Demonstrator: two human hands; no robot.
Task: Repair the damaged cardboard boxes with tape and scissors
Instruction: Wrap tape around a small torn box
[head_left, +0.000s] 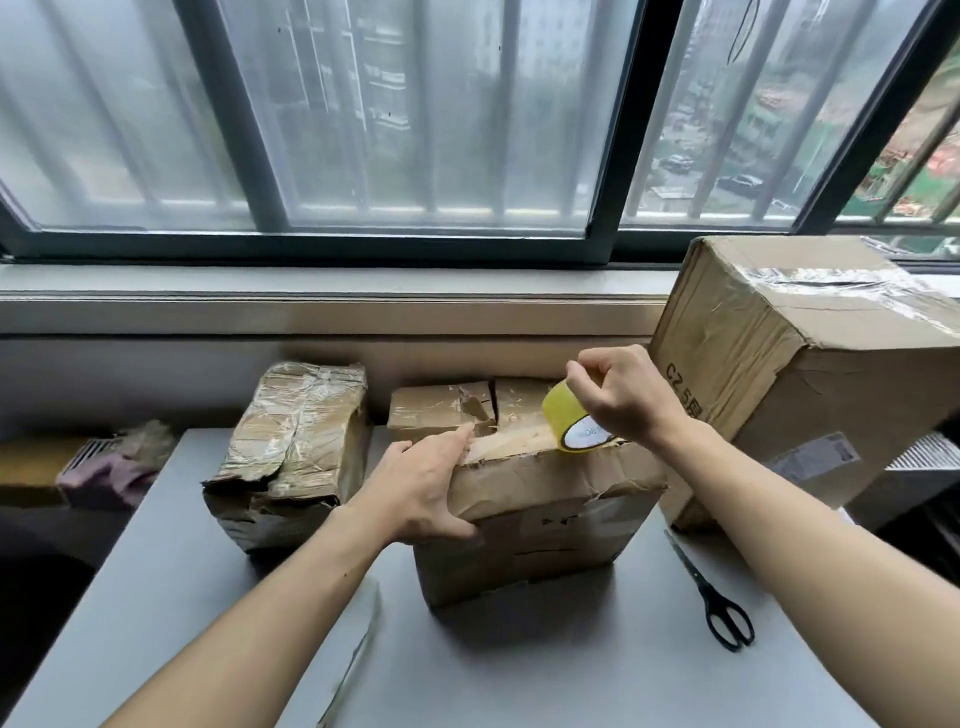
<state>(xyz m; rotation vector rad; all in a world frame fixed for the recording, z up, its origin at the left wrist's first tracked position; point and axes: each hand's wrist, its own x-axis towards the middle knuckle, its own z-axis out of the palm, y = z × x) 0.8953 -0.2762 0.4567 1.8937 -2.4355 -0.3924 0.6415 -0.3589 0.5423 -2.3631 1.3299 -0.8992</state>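
- Big cardboard box (810, 364) at right, tilted, leaning on the table edge by the window sill; black print on its side reads "CZ 5", the rest hidden behind the right arm. White sticker label lower on that side, text too small to read. Clear tape strip across its top, torn.
- Tape roll (574, 423), yellowish, white inner core with some grey print, unreadable.
- Right hand (621, 397) grips the tape roll, fingers curled over the top of it, thumb on the far side. Roll rests on the top right of the middle box (540, 499), near its front edge.
- A stretch of tape looks laid from the roll leftward across the box top toward the left hand; hard to be sure, it is glossy and pale.
- Left hand (421, 486) flat-ish on the left top corner of the middle box, fingers mostly straight and pressing on the top surface, thumb down on the front face. Not wrapped round anything.
- Middle box: crumpled, top flaps torn with a ragged gap at the far side, faint dark marks on the front, unreadable.
- Left box (291, 457): badly crushed, covered in wrinkled clear tape, just beside the middle box, no legible text.
- Scissors (714, 600), black handles, closed, lying on the grey table (156, 597) right of the middle box, handles toward the camera. Untouched.
- Thin clear strip (353, 670) lying on the table near the front edge, under the left forearm.
- Window (415, 130) with bars behind.
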